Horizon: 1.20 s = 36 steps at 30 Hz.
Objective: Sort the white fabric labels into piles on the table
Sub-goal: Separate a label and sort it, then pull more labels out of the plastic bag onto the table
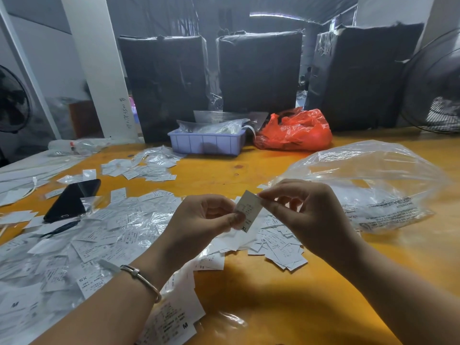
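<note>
Above a yellow table (249,290), a left hand (201,220) and right hand (306,215) pinch one white label (247,210) between thumb and fingertips. Its long axis tilts, XL end lowest. Loose labels (99,235) lie beneath and left; a black phone (71,200), clear bag (373,185), blue tray (206,143), red bag (296,130) beyond.

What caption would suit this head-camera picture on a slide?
Both hands, left and right, pinch one XL label above loose label piles on the table.
</note>
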{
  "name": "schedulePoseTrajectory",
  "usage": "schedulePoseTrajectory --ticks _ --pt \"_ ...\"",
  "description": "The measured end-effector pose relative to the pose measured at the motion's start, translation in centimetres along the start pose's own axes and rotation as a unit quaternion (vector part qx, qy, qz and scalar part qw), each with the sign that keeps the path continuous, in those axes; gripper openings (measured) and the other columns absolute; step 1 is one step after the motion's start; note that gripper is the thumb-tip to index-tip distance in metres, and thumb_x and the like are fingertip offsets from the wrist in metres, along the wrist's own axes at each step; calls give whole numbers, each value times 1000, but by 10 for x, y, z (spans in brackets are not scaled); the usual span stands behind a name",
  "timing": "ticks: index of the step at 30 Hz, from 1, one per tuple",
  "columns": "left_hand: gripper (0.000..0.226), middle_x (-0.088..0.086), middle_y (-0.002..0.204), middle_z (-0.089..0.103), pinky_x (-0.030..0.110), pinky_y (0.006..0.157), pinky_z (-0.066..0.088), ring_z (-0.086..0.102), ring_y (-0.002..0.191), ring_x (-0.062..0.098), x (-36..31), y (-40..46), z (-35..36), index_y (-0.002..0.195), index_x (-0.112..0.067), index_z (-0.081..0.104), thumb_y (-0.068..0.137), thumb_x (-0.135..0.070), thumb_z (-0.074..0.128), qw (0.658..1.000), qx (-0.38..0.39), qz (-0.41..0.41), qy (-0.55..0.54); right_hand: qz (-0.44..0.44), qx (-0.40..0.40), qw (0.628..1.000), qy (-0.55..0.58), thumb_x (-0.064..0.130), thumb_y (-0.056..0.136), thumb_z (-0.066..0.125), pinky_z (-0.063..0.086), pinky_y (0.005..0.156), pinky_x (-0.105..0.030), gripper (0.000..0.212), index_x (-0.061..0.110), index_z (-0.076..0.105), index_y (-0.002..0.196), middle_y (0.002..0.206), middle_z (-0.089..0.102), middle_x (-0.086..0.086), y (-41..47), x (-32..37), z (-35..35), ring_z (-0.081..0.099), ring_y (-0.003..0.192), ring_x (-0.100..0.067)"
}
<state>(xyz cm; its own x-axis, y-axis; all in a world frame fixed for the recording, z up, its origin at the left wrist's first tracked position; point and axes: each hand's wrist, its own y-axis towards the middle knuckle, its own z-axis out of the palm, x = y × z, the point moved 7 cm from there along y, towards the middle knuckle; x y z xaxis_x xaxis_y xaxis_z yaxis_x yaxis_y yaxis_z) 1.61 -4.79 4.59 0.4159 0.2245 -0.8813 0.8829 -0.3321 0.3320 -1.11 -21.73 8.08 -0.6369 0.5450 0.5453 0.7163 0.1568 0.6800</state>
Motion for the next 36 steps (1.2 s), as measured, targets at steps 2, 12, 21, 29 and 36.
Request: schedulePoseTrajectory --ticks 2,12,21,29,36 --pt "13 0 83 77 18 66 54 70 75 8 1 1 -1 84 -9 73 77 -20 74 1000 -5 -3 3 -33 -5 999 -32 8 81 72 45 53 -16 13 11 76 93 84 71 5 -1 5 1 60 65 -9" --pt "17 3 81 75 23 69 56 71 80 16 2 0 -6 80 -17 77 70 -31 73 1000 -22 0 8 -40 127 988 -81 48 84 61 45 82 -19 30 34 70 109 124 52 16 -7 3 25 47 104 1" --pt "14 -4 79 76 19 58 55 72 74 7 9 3 -21 92 -20 68 88 -7 65 992 -95 -21 78 129 49 941 -309 24 84 58 48 53 -28 24 13 68 66 65 67 -3 9 -56 -23 62 59 -21" --pt "29 0 62 64 44 64 53 61 69 23 14 -2 -43 61 -16 61 72 -24 35 939 -144 -92 299 318 74 830 -452 18 89 48 35 96 -42 37 16 52 125 130 50 -8 -4 -131 -54 41 122 -28" --pt "31 -9 89 59 32 71 41 52 90 14 17 -2 -46 69 -25 64 73 2 47 913 -169 -99 357 313 9 855 -413 20 87 59 35 88 -39 14 21 72 83 101 65 -3 -4 -143 -58 50 106 -27"
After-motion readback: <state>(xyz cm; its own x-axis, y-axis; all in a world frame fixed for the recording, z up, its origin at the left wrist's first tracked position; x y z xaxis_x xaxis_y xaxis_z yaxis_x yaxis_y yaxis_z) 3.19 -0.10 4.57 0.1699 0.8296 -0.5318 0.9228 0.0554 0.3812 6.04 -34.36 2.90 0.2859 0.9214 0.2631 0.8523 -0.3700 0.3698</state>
